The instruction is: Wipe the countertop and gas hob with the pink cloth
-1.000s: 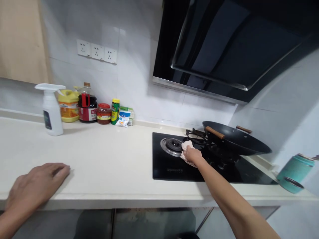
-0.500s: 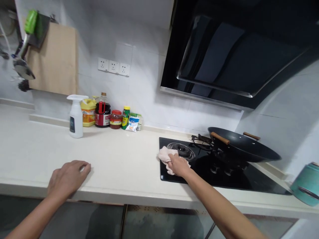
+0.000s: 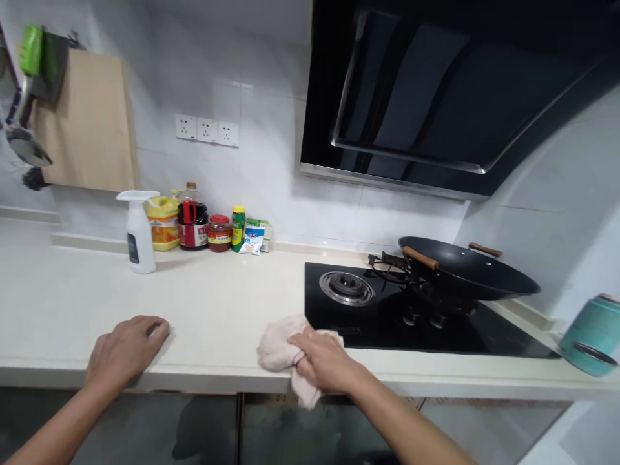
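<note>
My right hand (image 3: 322, 358) is closed on a pale pink cloth (image 3: 278, 345). The cloth is bunched on the counter at the front left corner of the black gas stove (image 3: 387, 329), and part of it hangs over the counter's front edge. My left hand (image 3: 126, 349) rests on the white countertop (image 3: 213, 310) near that edge, holding nothing visible; a small gap shows between thumb and fingers. Beyond the left hand stands a white spray bottle (image 3: 140, 236). An uncovered burner (image 3: 347, 287) lies behind the right hand.
A black wok (image 3: 469, 268) with wooden handles sits on the stove's right side. Along the wall stand a yellow jug (image 3: 163, 223), a dark sauce bottle (image 3: 192, 219), a red-lidded jar (image 3: 219, 234) and small packets. The range hood (image 3: 411, 97) overhangs; a green container (image 3: 591, 336) stands far right.
My right hand has drawn the cloth from the stove's left part toward me and to the left, onto the counter edge. My left hand stays resting on the counter. The view has shifted slightly.
</note>
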A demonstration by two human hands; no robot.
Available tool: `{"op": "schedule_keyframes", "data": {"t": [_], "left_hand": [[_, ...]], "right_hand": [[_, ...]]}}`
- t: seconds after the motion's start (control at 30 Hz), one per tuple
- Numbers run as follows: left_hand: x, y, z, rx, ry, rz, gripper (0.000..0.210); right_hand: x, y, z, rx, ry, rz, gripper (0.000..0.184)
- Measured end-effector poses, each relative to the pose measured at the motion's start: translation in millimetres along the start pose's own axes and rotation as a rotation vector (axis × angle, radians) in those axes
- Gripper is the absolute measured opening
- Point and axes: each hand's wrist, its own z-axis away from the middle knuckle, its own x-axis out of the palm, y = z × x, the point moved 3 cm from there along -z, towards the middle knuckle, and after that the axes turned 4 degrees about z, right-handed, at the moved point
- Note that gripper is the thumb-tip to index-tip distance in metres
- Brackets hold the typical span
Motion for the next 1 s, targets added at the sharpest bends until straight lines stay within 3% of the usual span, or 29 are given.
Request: {"op": "schedule_keyframes", "data": {"t": [0.2, 0.4, 0.5, 0.6, 0.67, 0.73, 0.83, 1.0], "left_hand": [[2.4, -5, -4, -0.013, -0.007, -0.031, 0.058], [5.8, -8, -9, -0.001, 0.004, -0.047, 0.058], [5.8, -7, -8, 0.003, 0.007, -0.038, 0.057], [4.3, -5, -5, 0.002, 0.028, -0.025, 0.055], [2.7, -4, -2, 0.005, 0.039, -0.012, 0.052], [1.3, -2, -1, 0.008, 0.041, -0.001, 0.049], [-0.7, 1, 1, 0.013, 0.047, 0.009, 0.047], [-3.6, 8, 6, 0.003, 0.031, -0.012, 0.047]], "right_hand": [[2, -31, 8, -0.056, 0.001, -0.21, 0.056], [-2, -42, -11, -0.227, 0.045, -0.36, 0.054], [-31, -17, -32, -0.153, 0.143, -0.314, 0.045], [-65, 33, -60, 0.085, 0.216, -0.119, 0.039], [-75, 70, -77, 0.258, 0.201, -0.001, 0.039], [-73, 100, -92, 0.36, 0.159, 0.089, 0.039], [-54, 126, -106, 0.401, 0.099, 0.13, 0.045], [-23, 116, -108, 0.369, 0.067, 0.131, 0.058]]}}
